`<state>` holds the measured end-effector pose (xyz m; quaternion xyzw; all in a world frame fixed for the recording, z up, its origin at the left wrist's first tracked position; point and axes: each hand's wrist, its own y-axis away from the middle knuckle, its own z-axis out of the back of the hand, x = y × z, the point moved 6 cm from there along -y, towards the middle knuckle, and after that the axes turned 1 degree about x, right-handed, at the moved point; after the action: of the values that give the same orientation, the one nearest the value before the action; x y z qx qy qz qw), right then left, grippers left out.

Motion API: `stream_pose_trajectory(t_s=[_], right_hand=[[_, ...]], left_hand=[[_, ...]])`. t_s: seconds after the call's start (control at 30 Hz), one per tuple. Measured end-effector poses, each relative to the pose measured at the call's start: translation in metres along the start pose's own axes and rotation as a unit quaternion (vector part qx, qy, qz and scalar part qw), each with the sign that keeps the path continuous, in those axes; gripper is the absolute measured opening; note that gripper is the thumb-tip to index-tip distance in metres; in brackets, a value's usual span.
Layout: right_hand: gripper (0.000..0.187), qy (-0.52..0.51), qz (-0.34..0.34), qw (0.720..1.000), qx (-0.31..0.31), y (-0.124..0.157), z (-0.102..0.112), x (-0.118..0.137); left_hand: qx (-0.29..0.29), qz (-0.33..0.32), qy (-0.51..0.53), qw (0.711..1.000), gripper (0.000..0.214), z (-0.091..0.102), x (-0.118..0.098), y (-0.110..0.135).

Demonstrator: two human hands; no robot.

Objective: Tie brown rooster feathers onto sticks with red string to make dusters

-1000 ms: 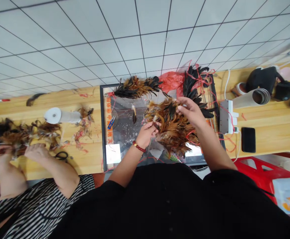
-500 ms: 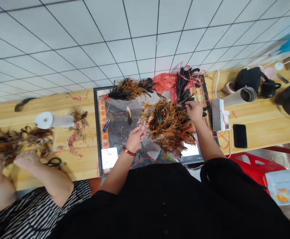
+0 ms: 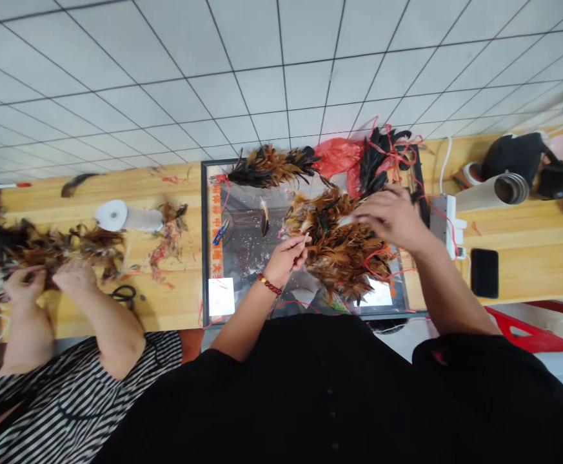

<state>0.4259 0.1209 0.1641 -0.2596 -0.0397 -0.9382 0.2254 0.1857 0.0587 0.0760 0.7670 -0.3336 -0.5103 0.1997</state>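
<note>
Feather heap [image 3: 346, 258] on a glossy panel [image 3: 237, 203]

Dark-framed, the panel lies on the wood-grained worktop [image 3: 136, 183], a crinkled red bag [image 3: 335, 156] at its far edge. The left hand [image 3: 286, 261] pinches a small pale piece [image 3: 306, 238] between thumb and fingers; the right hand [image 3: 391, 218] is above the heap, too blurred to tell its grip. The feathers sit right of the panel's middle, ruffled, brown with black streaks
</note>
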Motion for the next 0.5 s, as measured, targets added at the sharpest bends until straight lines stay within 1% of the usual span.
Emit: stream_pose_trajectory(t_s=[0.07,0.1,0.17,0.23,0.3,0.4,0.43,0.5], right_hand=[[0.028,0.01,0.101,0.994,0.029,-0.007,-0.008,0.04],[0.031,0.017,0.141,0.989,0.035,-0.01,-0.014,0.055],[0.033,0.036,0.195,0.98,0.036,-0.013,-0.026,0.072],[0.032,0.055,0.217,0.974,0.028,-0.015,-0.035,0.079],[0.029,0.068,0.227,0.971,0.023,-0.014,-0.041,0.082],[0.026,0.07,0.237,0.969,0.027,-0.012,-0.048,0.087],[0.025,0.065,0.237,0.969,0.026,-0.01,-0.049,0.088],[0.024,0.045,0.213,0.976,0.007,-0.007,-0.047,0.085]], left_hand=[[0.03,0.014,-0.009,0.999,0.047,-0.011,0.002,-0.003],[0.043,0.017,-0.014,0.999,0.048,-0.016,0.002,-0.004],[0.066,0.017,-0.025,0.997,0.048,-0.024,0.001,-0.003],[0.082,0.008,-0.056,0.995,0.051,-0.029,0.0,-0.001],[0.091,-0.017,-0.13,0.987,0.052,-0.031,-0.002,0.002],[0.08,-0.076,-0.256,0.96,0.043,-0.032,-0.004,0.004],[0.074,-0.088,-0.268,0.956,0.04,-0.032,-0.004,0.004],[0.065,-0.091,-0.228,0.967,0.038,-0.033,-0.001,0.004]])
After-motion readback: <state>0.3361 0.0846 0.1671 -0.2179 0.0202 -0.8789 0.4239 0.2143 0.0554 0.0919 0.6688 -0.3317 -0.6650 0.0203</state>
